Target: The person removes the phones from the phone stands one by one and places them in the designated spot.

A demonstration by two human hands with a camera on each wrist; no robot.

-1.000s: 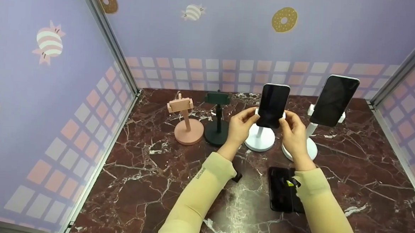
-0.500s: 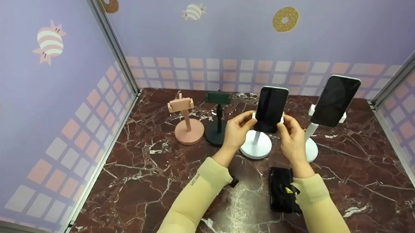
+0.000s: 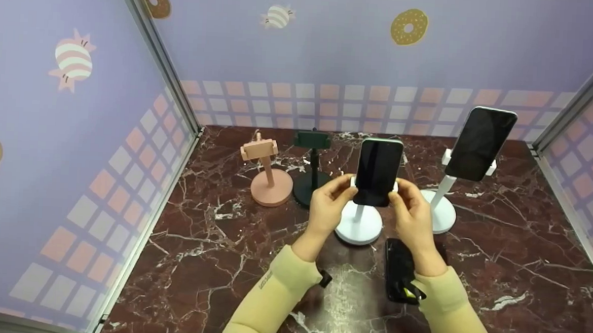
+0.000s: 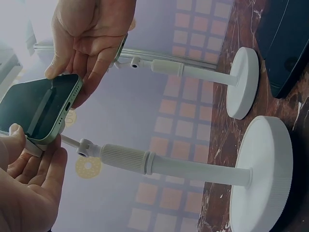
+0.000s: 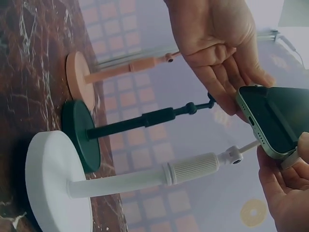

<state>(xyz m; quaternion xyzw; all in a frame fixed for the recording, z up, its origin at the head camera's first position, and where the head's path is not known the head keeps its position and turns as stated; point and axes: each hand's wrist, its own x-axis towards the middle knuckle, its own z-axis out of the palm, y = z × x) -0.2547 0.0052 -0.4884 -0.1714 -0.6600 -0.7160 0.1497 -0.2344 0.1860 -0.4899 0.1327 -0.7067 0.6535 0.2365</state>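
Note:
A white phone stand carries a dark-screened phone with a pale green frame, upright in its clamp. My left hand pinches the clamp's left arm, thumb in front and fingers behind. On the opposite side my right hand pinches the right arm in the same way. The wrist views show the ribbed collar and column running from the clamp down to the round base. In the right wrist view the phone's lower edge with its port faces the camera.
Behind to the right, another white stand holds a larger phone. A pink stand and a dark green stand stand left, without phones. Black phones lie near my right wrist on the marbled table. Patterned panels enclose the table.
Both hands have drawn the white stand and its phone toward me and slightly left, away from the row of stands. The other stands stay where they were.

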